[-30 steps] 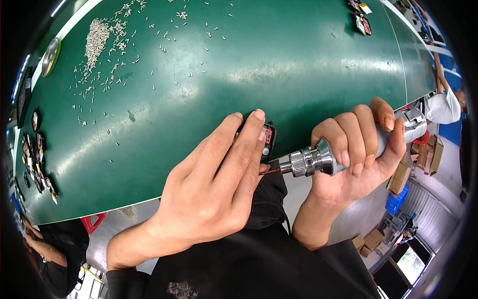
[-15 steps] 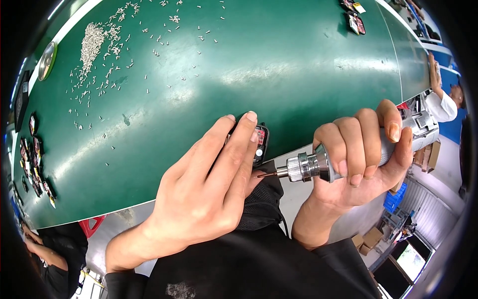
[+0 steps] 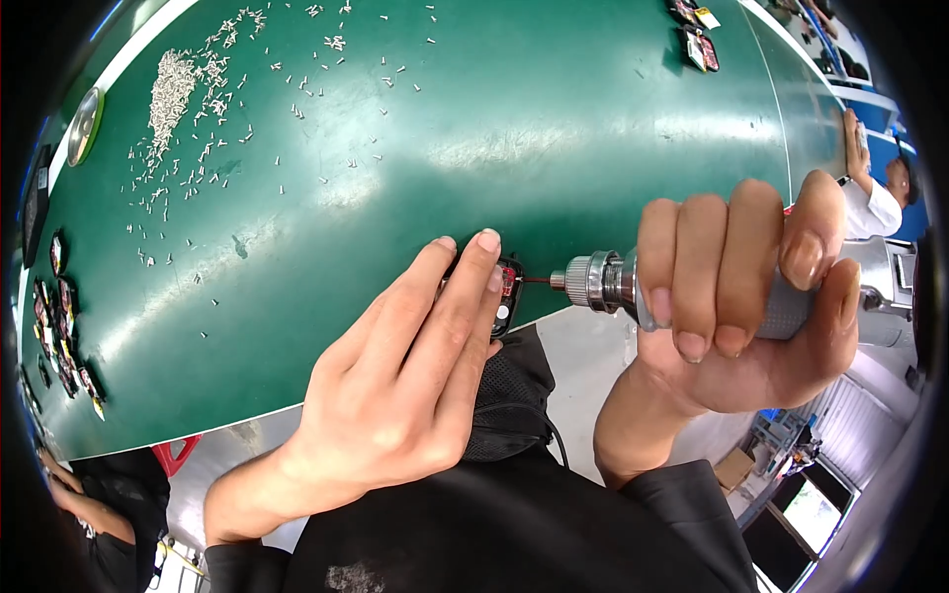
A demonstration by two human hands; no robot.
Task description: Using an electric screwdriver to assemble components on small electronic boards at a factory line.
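At the table's near edge my left hand (image 3: 400, 371) grips a small black device (image 3: 505, 318), its fingers stretched together over it and hiding its left part. Red parts and a round white spot show on the device's uncovered side. My right hand (image 3: 741, 287) is closed round a silver-grey electric screwdriver (image 3: 596, 282), which lies level and points left. Its thin bit reaches the red part of the device; whether it sits in a screw is too small to tell.
A pile of small screws (image 3: 170, 94) lies at the far left of the green table (image 3: 593, 168), with loose ones scattered around. Beside it is a round dish (image 3: 86, 127). Several black devices (image 3: 61, 331) lie at the left edge, others (image 3: 699, 49) at the far right. Other people sit at both sides.
My right hand has moved the screwdriver up and slightly right, and its bit has shifted from the device's lower end to its red part. My left hand stays on the device, moving little.
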